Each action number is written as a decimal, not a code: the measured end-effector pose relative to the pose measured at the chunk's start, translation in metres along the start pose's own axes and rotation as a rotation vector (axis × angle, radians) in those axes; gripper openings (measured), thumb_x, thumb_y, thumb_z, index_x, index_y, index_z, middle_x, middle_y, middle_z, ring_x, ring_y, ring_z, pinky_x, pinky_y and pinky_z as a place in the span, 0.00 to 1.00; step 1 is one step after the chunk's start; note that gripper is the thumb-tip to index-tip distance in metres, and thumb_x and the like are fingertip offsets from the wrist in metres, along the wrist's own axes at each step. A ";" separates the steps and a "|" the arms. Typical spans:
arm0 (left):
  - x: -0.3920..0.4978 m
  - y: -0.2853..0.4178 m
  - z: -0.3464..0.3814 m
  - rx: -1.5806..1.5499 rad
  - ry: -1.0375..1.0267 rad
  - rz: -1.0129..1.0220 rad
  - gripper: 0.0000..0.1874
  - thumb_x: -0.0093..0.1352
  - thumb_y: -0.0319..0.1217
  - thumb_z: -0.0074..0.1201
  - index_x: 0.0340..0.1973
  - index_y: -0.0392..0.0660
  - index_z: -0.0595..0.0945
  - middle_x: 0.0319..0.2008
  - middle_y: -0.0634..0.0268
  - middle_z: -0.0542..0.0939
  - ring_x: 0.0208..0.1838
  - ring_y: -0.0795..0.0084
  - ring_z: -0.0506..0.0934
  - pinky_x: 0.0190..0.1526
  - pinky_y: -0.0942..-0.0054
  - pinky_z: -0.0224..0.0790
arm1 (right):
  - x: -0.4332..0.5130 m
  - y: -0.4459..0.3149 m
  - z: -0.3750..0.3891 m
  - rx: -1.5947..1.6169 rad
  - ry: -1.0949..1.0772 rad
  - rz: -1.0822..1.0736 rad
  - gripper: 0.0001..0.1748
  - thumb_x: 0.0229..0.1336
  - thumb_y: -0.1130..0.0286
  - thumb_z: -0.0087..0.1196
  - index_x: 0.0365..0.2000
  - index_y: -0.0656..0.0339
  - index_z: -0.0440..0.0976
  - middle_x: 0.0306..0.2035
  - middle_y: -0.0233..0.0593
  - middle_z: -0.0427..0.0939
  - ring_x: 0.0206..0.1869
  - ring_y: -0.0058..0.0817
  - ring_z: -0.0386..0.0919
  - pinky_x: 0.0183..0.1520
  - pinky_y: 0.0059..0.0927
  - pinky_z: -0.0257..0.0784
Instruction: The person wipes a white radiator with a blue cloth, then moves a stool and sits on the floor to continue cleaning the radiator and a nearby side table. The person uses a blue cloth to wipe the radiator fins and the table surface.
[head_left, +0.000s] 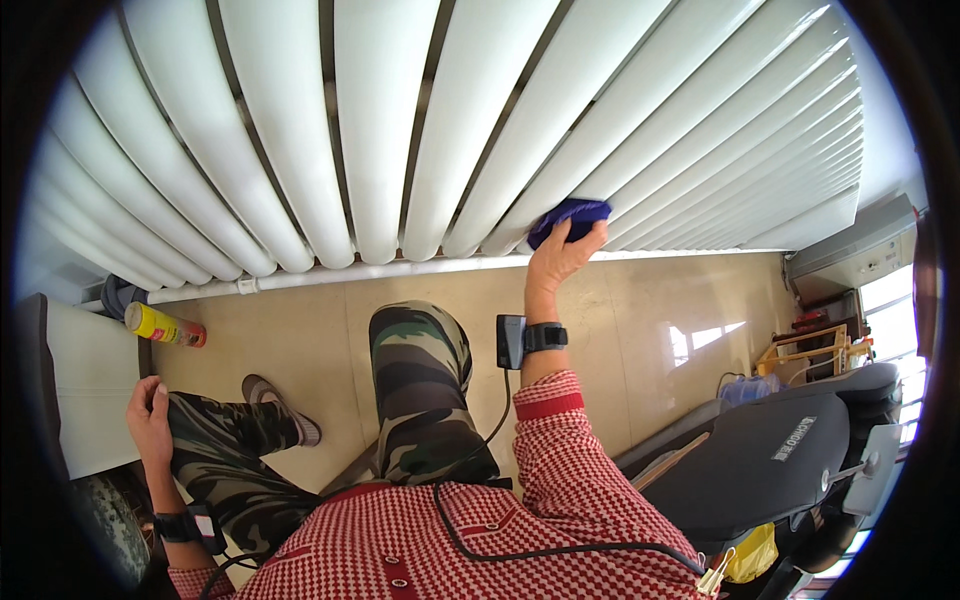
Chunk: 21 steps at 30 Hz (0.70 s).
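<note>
My right hand (559, 255) holds a folded dark blue cloth (570, 217) against the lower end of a white column radiator (375, 150), just above the white pipe (420, 267) along its bottom. The cloth is pinched between thumb and fingers, and part of it is hidden by the hand. Low at the left, my left hand (150, 420) rests by my knee in camouflage trousers (225, 435), beside the edge of a white cabinet or box (94, 390). Its fingers are partly hidden, and no object shows in it. Both wrists wear black strapped devices with cables.
A yellow and red spray can (165, 325) is near the pipe at the left, with a grey cloth (124, 297) behind it. On the right are a dark padded chair (750, 450), a wooden frame (806, 349) and a yellow bag (752, 553). A cable crosses my shirt.
</note>
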<state>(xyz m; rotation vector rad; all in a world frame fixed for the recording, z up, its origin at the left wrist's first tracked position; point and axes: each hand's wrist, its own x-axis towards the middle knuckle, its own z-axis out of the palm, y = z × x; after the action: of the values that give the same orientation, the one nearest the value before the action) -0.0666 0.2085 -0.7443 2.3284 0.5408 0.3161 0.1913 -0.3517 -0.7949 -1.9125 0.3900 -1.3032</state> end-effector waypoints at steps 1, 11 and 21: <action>0.000 0.000 -0.001 -0.028 -0.005 0.012 0.11 0.72 0.31 0.54 0.41 0.33 0.79 0.33 0.67 0.77 0.38 0.79 0.73 0.44 0.76 0.67 | -0.013 0.010 0.001 0.010 -0.022 0.096 0.28 0.57 0.81 0.52 0.58 0.72 0.62 0.60 0.55 0.64 0.63 0.50 0.64 0.67 0.43 0.58; -0.002 -0.002 -0.003 -0.052 -0.007 -0.037 0.12 0.72 0.32 0.54 0.42 0.33 0.78 0.33 0.65 0.78 0.37 0.77 0.73 0.44 0.76 0.67 | -0.064 0.058 0.013 0.205 0.002 0.633 0.28 0.57 0.81 0.53 0.59 0.66 0.64 0.55 0.44 0.71 0.56 0.35 0.70 0.62 0.33 0.63; -0.003 0.002 0.001 -0.118 0.018 0.021 0.12 0.71 0.32 0.53 0.40 0.34 0.77 0.31 0.64 0.77 0.37 0.75 0.73 0.43 0.74 0.67 | 0.021 -0.025 -0.011 0.680 0.006 0.925 0.17 0.58 0.81 0.50 0.49 0.66 0.69 0.45 0.38 0.76 0.43 0.29 0.76 0.47 0.32 0.74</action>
<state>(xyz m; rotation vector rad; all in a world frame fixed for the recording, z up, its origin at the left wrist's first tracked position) -0.0687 0.2055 -0.7440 2.2200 0.4935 0.3688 0.1862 -0.3534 -0.7603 -0.9428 0.6333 -0.6719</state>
